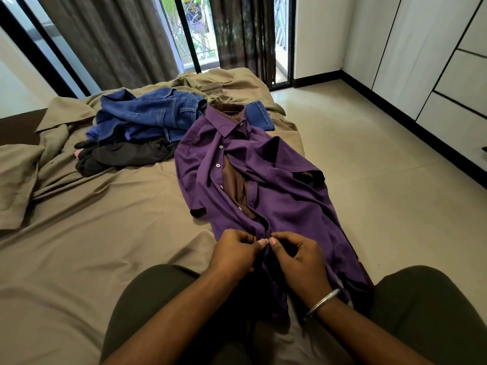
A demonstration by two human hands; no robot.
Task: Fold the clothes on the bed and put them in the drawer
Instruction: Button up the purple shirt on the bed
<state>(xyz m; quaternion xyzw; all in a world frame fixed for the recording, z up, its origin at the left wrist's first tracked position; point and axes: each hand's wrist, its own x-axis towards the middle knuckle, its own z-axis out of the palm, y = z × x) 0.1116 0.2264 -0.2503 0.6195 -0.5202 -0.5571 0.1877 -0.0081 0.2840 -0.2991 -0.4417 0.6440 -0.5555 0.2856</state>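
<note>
Task is at an early stage. No garment on the bed (100, 233) is folded yet, as far as the view shows. A purple shirt (276, 206) lies spread face up along the right side of the bed, collar at the far end, hem at the near end running down between the person's knees. Its front is open in the middle, showing brown lining; several white buttons sit undone. Jeans (152, 117) and a dark garment (126, 156) lie in a loose heap at the far left, untouched. Drawers (456, 75) stand shut along the right wall, well apart from the bed.

Left hand (234, 255) and right hand (297, 259) meet at the lower front edge of the shirt, fingers curled, thumbs and forefingers pinching the cloth on either side of the opening. Judged to be fastening a button, though the button itself is hidden. The shirt lies directly under and beyond both hands.

Remaining: fold the shirt, fold the heap, stow all
</note>
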